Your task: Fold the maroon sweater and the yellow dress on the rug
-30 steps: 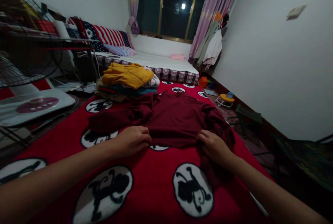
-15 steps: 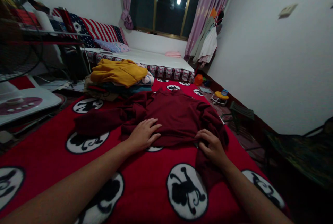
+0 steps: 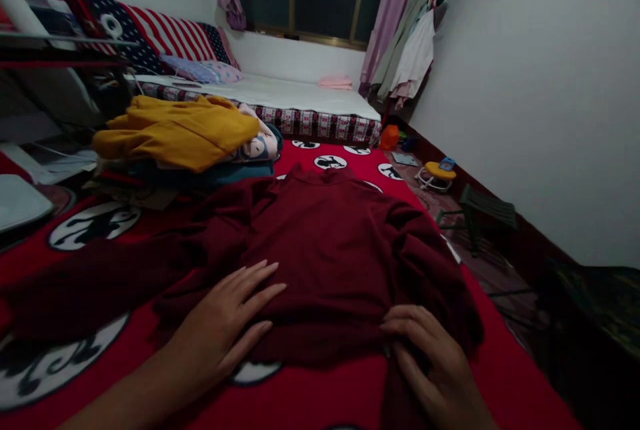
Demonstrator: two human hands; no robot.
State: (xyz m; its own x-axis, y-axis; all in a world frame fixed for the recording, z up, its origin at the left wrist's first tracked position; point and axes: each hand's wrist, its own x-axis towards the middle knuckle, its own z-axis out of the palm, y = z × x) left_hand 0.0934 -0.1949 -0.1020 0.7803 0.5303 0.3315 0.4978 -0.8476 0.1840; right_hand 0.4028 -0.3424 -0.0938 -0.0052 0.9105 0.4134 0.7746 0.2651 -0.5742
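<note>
A dark red long-sleeved top (image 3: pixel 320 243) lies spread out, its collar pointing away from me and its hem towards me. Its left sleeve stretches out to the side, and the right one is bunched beside the body of the garment. My left hand (image 3: pixel 225 323) rests flat on the lower left of the top, fingers extended and apart. At the lower right hem, my right hand (image 3: pixel 430 357) has its fingers bent over the fabric, pinching the edge. Part of the cloth under that hand is hidden.
Underneath lies a red blanket (image 3: pixel 325 393) with round white patterns. A pile of folded clothes with a yellow garment (image 3: pixel 185 130) on top stands at the left. Beyond is a bed (image 3: pixel 290 93). A yellow stool (image 3: pixel 437 173) and a dark folding stool (image 3: pixel 485 207) stand along the right.
My view has come closer to the top and tilted down, so the garment and both hands look larger. Both hands keep about the same places on the fabric.
</note>
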